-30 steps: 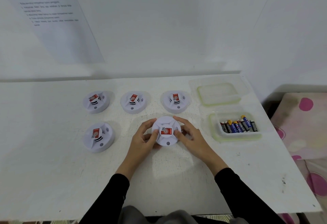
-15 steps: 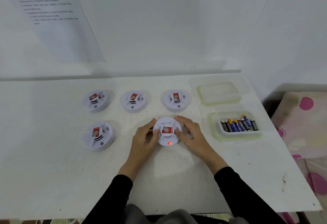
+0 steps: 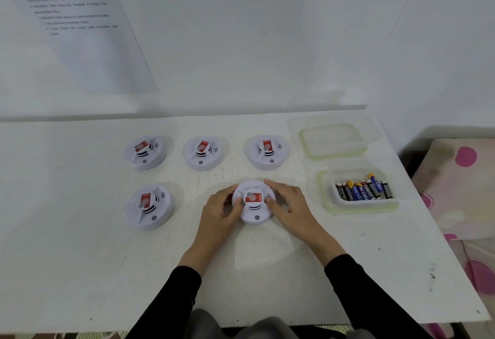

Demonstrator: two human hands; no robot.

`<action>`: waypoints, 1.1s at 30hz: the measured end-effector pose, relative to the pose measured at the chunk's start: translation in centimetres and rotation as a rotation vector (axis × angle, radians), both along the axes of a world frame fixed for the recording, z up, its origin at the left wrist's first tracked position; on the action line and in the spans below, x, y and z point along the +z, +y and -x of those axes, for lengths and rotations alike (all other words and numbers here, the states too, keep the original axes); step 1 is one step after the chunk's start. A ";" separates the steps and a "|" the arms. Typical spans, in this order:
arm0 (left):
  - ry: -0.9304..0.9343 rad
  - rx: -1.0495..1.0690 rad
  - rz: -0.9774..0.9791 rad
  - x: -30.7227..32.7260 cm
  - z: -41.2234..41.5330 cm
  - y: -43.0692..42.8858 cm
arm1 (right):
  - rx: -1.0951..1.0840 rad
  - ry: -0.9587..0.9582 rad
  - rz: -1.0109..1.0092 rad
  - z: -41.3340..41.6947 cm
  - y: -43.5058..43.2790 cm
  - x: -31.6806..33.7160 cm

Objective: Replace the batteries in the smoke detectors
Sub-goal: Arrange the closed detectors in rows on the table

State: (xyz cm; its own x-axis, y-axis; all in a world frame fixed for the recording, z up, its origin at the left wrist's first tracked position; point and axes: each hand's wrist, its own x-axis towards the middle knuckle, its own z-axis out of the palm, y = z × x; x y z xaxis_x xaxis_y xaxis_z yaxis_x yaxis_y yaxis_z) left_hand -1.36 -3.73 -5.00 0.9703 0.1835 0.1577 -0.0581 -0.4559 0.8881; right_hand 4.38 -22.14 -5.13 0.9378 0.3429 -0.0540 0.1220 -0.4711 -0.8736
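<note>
Head view: both hands grip the near smoke detector (image 3: 254,202) from either side, left hand (image 3: 220,209) on its left rim, right hand (image 3: 289,205) on its right, fingers curled round the housing. Unit sits on the surface (image 3: 80,258), front row, right of centre. Four other detectors (image 3: 146,152) rest untouched, three in the back row and one at front left.

Step, as judged: opening this unit, probably a twist to free the body from its base. Next move calls for a firm counter-grip, then turning it over to reach the battery bay.

Fresh batteries (image 3: 363,190) lie in an open clear container (image 3: 329,205) just right of the hands; its lid (image 3: 333,139) lies behind it. White surface against a white wall; printed sheet (image 3: 75,17) hangs upper left. Patterned bed (image 3: 455,205) at far right.
</note>
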 end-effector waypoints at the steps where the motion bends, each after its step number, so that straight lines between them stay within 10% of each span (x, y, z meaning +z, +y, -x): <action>1: 0.012 0.012 -0.002 -0.3 0.0 0.1 | 0.006 -0.010 0.007 0.0 0.1 0.0; 10: 0.125 0.190 0.257 1.1 -5.0 1.0 | -0.318 0.011 -0.119 -5.9 -0.2 1.9; 15: 0.347 -0.003 -0.004 2.7 -11.7 0.5 | -0.231 0.126 0.001 -10.3 1.0 2.5; 33: 0.173 -0.071 0.296 0.0 -13.6 1.7 | -0.100 0.069 -0.251 -10.9 1.3 1.5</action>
